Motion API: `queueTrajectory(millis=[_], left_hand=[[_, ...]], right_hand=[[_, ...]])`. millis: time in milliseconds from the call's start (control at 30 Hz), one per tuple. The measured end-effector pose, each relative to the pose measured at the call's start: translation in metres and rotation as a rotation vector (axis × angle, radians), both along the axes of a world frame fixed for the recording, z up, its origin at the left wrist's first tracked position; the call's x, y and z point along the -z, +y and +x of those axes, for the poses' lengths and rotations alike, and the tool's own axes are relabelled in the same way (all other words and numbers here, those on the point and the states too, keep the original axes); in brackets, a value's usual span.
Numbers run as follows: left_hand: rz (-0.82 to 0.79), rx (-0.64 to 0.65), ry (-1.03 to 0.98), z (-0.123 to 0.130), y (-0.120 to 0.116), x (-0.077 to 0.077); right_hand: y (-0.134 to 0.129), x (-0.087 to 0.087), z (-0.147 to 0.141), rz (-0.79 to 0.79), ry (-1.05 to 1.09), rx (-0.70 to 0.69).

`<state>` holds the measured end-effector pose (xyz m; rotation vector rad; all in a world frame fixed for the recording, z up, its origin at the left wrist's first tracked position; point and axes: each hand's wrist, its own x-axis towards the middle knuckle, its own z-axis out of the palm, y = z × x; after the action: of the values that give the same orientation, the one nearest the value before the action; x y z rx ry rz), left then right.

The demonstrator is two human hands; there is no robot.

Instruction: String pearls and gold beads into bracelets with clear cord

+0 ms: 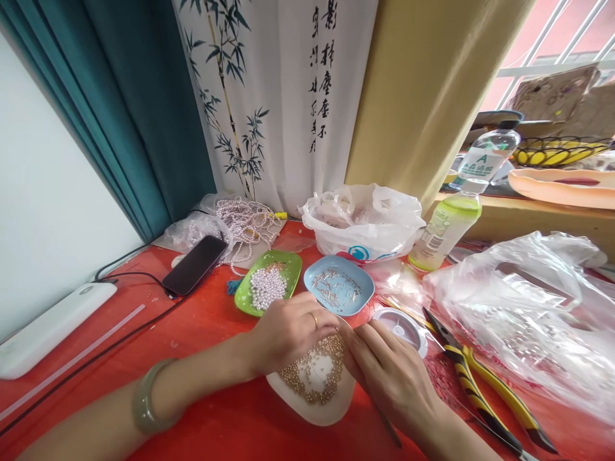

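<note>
My left hand, with a ring and a jade-coloured bangle on its wrist, is closed in a pinch above a cream plate. Gold beads lie spread over that plate around a bare white patch. My right hand meets the left at the plate's upper edge, its fingers also pressed together. Whatever the fingertips hold is too small or hidden to name. Just beyond them sit a green plate of pearl-white beads and a blue plate with small metallic pieces.
Right of my hand lie yellow-black pliers, a white spool and a clear plastic bag. Behind stand a bottle and a white bag-lined bowl. A phone, bead strands and a power strip are leftward.
</note>
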<state>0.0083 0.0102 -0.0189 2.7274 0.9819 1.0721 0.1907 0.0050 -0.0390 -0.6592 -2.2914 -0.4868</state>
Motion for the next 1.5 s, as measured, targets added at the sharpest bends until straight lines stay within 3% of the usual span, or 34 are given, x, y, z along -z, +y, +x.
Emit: queueTrajectory(millis=[267, 867, 1267, 1500], left_hand=[[-0.069, 0.034, -0.005, 0.000, -0.001, -0.002], [-0.056, -0.049, 0.051, 0.000, -0.002, -0.004], [0.005, -0.078, 0.195, 0.002, -0.009, 0.002], [-0.099, -0.092, 0.208, 0.003, -0.014, 0.002]], right_hand=[[0.000, -0.005, -0.004, -0.055, 0.032, 0.034], [-0.001, 0.001, -0.004, -0.236, 0.128, 0.057], [-0.004, -0.002, -0.006, -0.150, 0.161, 0.131], [-0.005, -0.001, -0.007, -0.147, 0.186, 0.128]])
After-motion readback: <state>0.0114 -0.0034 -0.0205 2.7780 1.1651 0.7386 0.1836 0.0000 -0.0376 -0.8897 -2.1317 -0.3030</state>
